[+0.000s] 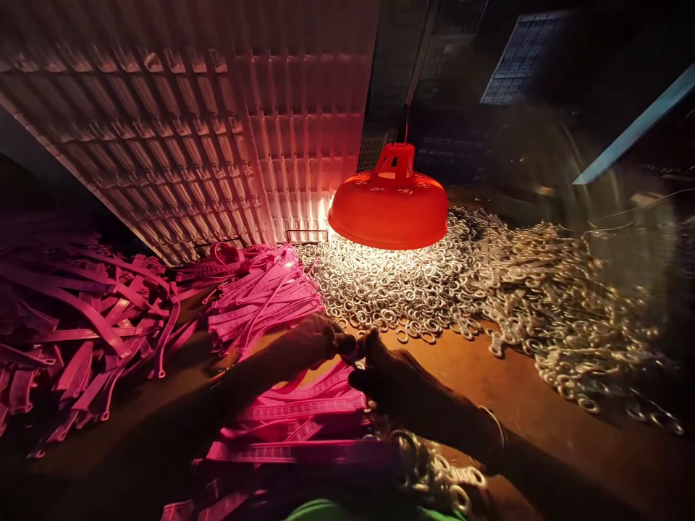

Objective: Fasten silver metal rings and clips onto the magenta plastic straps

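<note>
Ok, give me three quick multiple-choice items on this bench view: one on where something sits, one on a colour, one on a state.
1. Where is the heap of metal rings?
A. Under and beside the lamp
B. On the pink straps at far left
C. Hung on the ribbed panel

2. What colour is the lamp shade?
A. Blue
B. Orange-red
C. White

3. What are the two hands doing?
A. Resting flat, far apart
B. Meeting over the straps in front
C. Lifting the lamp

Answers:
1 A, the rings spread out below the shade and off to the right.
2 B, the shade glows orange-red.
3 B, the left hand and right hand meet fingertip to fingertip above the pink straps.
</note>
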`<action>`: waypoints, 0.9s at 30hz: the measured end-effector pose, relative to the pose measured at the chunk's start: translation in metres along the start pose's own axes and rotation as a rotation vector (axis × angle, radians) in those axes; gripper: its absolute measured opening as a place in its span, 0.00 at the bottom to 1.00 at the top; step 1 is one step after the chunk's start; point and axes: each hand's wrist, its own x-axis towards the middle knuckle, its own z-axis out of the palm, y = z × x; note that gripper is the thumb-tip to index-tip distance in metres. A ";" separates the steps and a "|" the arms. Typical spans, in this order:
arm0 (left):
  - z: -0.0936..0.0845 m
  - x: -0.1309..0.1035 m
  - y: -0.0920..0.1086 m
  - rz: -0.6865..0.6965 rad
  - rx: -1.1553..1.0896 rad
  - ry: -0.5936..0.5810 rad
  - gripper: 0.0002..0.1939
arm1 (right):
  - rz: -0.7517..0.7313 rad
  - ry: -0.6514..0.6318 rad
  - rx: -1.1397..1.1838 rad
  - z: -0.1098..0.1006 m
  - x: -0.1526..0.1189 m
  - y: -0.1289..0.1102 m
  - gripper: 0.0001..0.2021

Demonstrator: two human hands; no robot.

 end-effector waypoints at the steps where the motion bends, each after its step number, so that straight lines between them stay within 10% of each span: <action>1: 0.003 -0.008 0.000 0.003 0.035 -0.038 0.17 | -0.044 -0.013 -0.111 0.002 -0.013 -0.004 0.12; 5: 0.021 -0.037 -0.016 0.038 0.030 -0.178 0.16 | -0.089 -0.019 -0.361 0.013 -0.050 -0.010 0.11; 15: 0.052 -0.064 -0.041 0.060 -0.191 -0.059 0.16 | 0.329 -0.083 0.130 0.029 -0.068 0.004 0.20; 27: 0.051 -0.046 -0.061 -0.006 -0.319 -0.093 0.19 | 0.049 -0.342 -0.608 0.014 -0.045 -0.027 0.08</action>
